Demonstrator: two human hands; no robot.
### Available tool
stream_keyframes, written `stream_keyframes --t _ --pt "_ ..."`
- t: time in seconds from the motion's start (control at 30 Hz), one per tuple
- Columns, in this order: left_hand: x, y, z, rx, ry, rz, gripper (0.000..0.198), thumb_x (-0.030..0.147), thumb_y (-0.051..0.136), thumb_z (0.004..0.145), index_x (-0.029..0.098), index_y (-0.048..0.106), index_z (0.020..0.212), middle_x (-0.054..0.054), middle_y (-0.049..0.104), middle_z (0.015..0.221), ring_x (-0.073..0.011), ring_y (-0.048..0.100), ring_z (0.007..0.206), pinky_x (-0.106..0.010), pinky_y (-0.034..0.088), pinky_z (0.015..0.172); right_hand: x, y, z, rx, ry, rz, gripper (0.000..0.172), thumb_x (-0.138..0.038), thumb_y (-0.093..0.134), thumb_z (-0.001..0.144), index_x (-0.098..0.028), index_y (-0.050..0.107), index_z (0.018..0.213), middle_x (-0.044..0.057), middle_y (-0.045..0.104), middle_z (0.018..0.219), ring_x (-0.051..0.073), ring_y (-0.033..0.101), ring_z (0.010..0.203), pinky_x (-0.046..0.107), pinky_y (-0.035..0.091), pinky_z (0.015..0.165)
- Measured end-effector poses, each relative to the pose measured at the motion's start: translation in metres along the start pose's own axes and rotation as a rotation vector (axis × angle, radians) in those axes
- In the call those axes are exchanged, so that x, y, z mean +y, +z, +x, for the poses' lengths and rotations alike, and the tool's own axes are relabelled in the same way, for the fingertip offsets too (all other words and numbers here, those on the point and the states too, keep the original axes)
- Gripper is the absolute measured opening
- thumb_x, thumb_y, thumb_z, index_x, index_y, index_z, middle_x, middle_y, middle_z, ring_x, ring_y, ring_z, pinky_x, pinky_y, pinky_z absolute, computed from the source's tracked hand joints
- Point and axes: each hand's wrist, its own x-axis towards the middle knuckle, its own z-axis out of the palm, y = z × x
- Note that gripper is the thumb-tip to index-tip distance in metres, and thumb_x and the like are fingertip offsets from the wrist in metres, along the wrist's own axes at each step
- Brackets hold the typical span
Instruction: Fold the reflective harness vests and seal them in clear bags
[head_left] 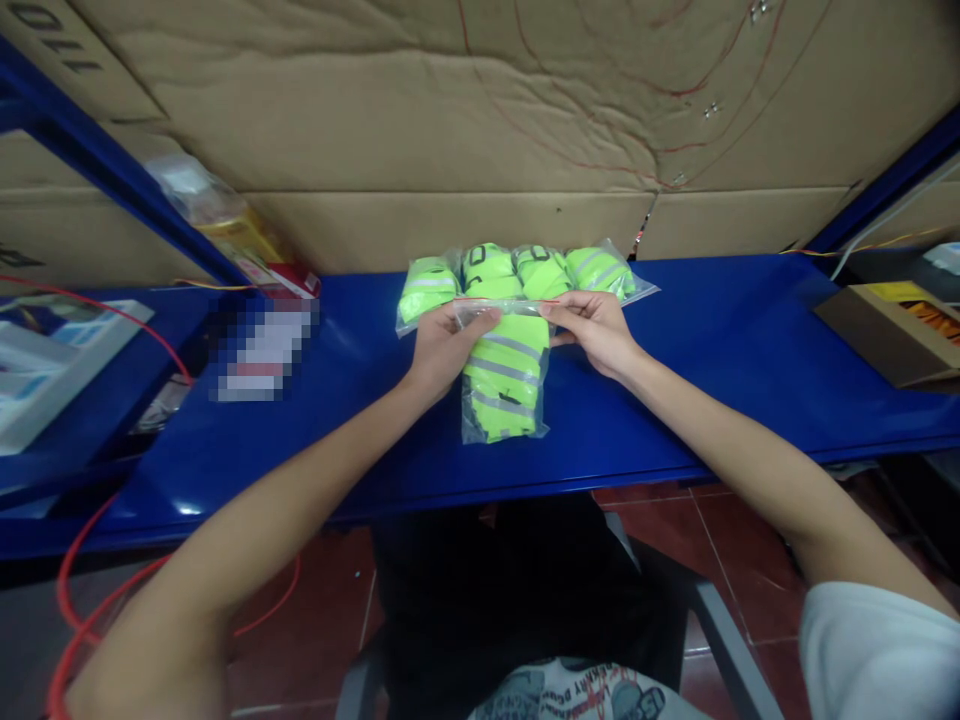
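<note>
Between my two hands is a clear zip bag (506, 375) with folded neon-yellow fabric and grey reflective stripes inside. My left hand (442, 345) pinches the bag's top left corner, thumb in front. At the top right corner, the thumb and fingers of my right hand (596, 328) grip the red-lined zip edge. The bag hangs over the blue table (675, 400), its lower end toward me; I cannot tell whether it touches the surface. Just behind it stands a row of several similar bagged yellow bundles (487, 268), partly hidden by my hands.
A bottle with a yellow label (240, 225) and a red box (296, 280) stand at the back left. An open carton (892, 325) with orange packets is at the right. A red hose (67, 600) loops at the left. Cardboard (375, 120) lines the back.
</note>
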Motion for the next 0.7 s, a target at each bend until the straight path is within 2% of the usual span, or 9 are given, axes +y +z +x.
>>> stream_keyframes --t 0.2,0.43,0.53,0.63,0.7 --pt "-0.0018 0.0002 -0.0023 -0.042 0.051 0.02 0.039 0.049 0.097 0.074 0.018 0.084 0.095 -0.006 0.082 0.094 -0.0168 0.075 0.081 -0.028 0.062 0.076 -0.0003 0.0015 -0.0007 -0.036 0.057 -0.049 0.041 -0.049 0.1 0.062 -0.018 0.086 0.086 0.004 0.079 0.085 0.014 0.07 0.074 0.023 0.062 0.053" --pt "-0.0047 -0.0012 -0.0009 -0.069 0.054 0.05 0.037 0.049 0.096 0.077 0.019 0.084 0.094 -0.006 0.083 0.097 -0.0174 0.075 0.083 -0.029 0.063 0.076 0.0049 -0.0004 0.0003 -0.026 -0.066 -0.08 0.039 -0.051 0.102 0.06 -0.021 0.085 0.079 0.0 0.073 0.07 0.012 0.064 0.065 0.025 0.061 0.058" --pt "-0.0034 -0.0003 -0.0023 -0.078 0.068 0.064 0.037 0.049 0.096 0.077 0.019 0.084 0.094 -0.006 0.082 0.096 -0.0176 0.074 0.082 -0.029 0.062 0.075 0.0036 0.0003 0.0003 -0.025 -0.059 -0.089 0.038 -0.05 0.101 0.061 -0.019 0.082 0.073 -0.001 0.07 0.066 0.012 0.061 0.061 0.025 0.057 0.055" --pt "-0.002 0.001 -0.0057 -0.096 0.108 0.111 0.035 0.05 0.094 0.078 0.019 0.084 0.091 -0.004 0.079 0.088 -0.0156 0.069 0.076 -0.028 0.057 0.07 0.0041 0.0014 -0.0002 -0.022 -0.024 -0.097 0.034 -0.049 0.098 0.064 -0.02 0.084 0.076 0.0 0.074 0.07 0.013 0.062 0.061 0.025 0.054 0.053" --pt "-0.0016 0.0018 -0.0078 -0.11 0.129 0.144 0.035 0.051 0.094 0.079 0.019 0.084 0.089 -0.003 0.075 0.081 -0.014 0.064 0.07 -0.027 0.053 0.066 0.0055 0.0015 -0.0005 -0.038 -0.057 -0.115 0.032 -0.049 0.096 0.067 -0.022 0.086 0.08 0.003 0.079 0.077 0.015 0.067 0.067 0.027 0.056 0.059"
